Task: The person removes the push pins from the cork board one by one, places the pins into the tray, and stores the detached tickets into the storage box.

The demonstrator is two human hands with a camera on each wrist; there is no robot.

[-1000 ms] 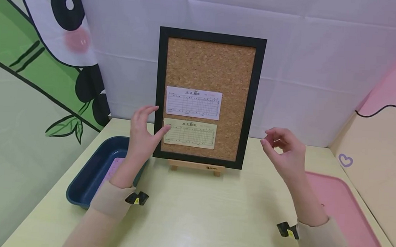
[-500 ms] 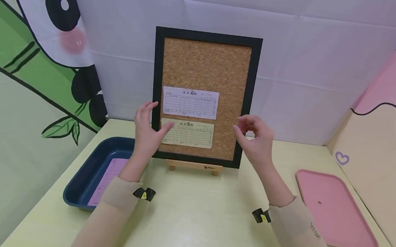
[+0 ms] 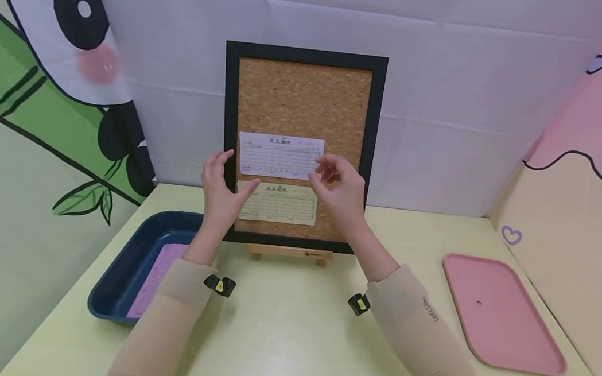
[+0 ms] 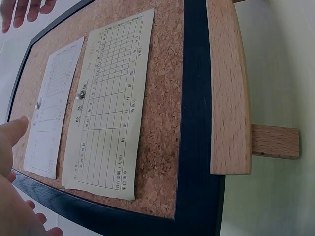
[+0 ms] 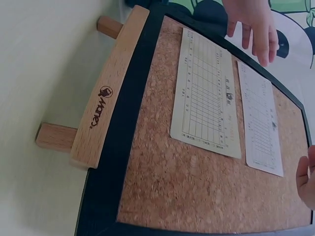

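Two slips pinned on cork board (image 3: 304, 96): white slip (image 3: 280, 155) above yellow slip (image 3: 277, 203). Left hand (image 3: 221, 189) spread wide at frame edge, thumb seemingly touching yellow slip. Right hand (image 3: 339, 187), fingers loosely curled, empty, has moved in from right onto white slip's corner.

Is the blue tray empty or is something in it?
Not empty. A pink sheet lies flat inside the blue tray, left of the cork board.

Two pinned slips (image 3: 280, 155), two trays (image 3: 500, 312), one corkboard (image 3: 304, 96)
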